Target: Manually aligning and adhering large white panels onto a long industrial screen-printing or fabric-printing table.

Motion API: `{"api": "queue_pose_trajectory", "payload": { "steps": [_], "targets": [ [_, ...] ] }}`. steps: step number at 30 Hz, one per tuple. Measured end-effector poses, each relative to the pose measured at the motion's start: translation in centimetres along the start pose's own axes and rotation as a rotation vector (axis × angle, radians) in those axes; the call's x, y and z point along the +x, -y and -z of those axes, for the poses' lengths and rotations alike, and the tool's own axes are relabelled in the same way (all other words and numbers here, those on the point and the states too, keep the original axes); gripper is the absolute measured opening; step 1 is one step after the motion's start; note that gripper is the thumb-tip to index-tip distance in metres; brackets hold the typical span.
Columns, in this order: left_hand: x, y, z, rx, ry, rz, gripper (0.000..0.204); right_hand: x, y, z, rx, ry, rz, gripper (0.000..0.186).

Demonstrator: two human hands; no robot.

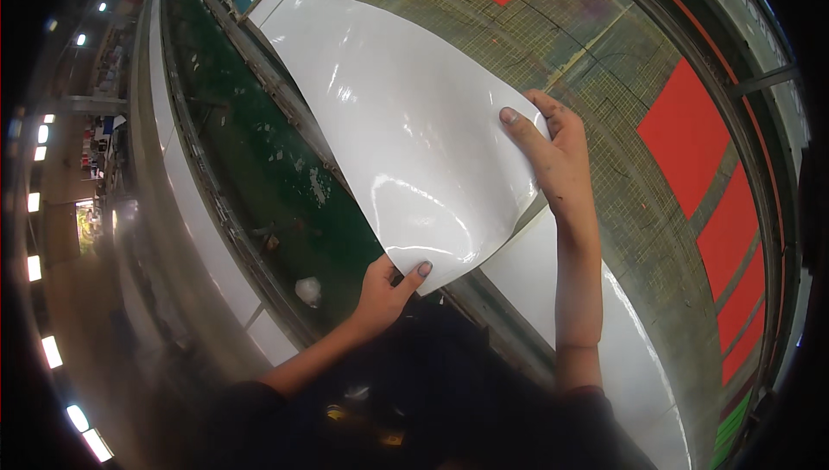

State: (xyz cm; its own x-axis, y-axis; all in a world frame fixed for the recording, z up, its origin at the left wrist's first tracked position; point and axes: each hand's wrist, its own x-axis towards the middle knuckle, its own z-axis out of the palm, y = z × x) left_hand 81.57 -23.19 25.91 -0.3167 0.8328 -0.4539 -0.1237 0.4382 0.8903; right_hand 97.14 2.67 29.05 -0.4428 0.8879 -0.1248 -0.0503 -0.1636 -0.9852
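A large glossy white sheet [380, 124] spans the middle of the view, curved and raised along its near and right edges. My left hand [393, 293] grips its near left corner, thumb on top and fingers behind. My right hand [548, 146] grips the sheet's right edge higher up, thumb on the upper face and fingers curled round the edge. Another white sheet [596, 323] lies flat on the worktable [596, 55] below my right forearm.
Red sheets [682, 133] lie along the table's right side, with a metal rail [747, 137] beyond. At left are a green floor strip [233, 124] with scraps and a long row of white panels [186, 202], with lit workspace further off.
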Motion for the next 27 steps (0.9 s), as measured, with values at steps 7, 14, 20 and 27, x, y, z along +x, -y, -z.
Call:
{"api": "queue_pose_trajectory", "payload": {
  "steps": [7, 14, 20, 27],
  "targets": [
    [1.9, 7.7, -0.7, -0.115, 0.017, 0.24, 0.04, 1.2, -7.2, 2.9, -0.196, 0.018, -0.09, 0.036],
    [6.4, 17.2, -2.9, -0.334, 0.029, 0.561, 0.042, 1.4, -21.4, 7.5, -0.506, -0.093, -0.138, 0.038],
    [8.0, 23.2, -4.3, -0.25, 0.121, 0.676, 0.043, -0.7, -29.2, 10.0, -0.595, -0.215, -0.114, 0.039],
    [9.1, 29.0, -5.7, -0.207, 0.097, 0.724, 0.031, -0.7, -33.8, 12.8, -0.568, -0.119, -0.285, 0.037]
  ]
}}
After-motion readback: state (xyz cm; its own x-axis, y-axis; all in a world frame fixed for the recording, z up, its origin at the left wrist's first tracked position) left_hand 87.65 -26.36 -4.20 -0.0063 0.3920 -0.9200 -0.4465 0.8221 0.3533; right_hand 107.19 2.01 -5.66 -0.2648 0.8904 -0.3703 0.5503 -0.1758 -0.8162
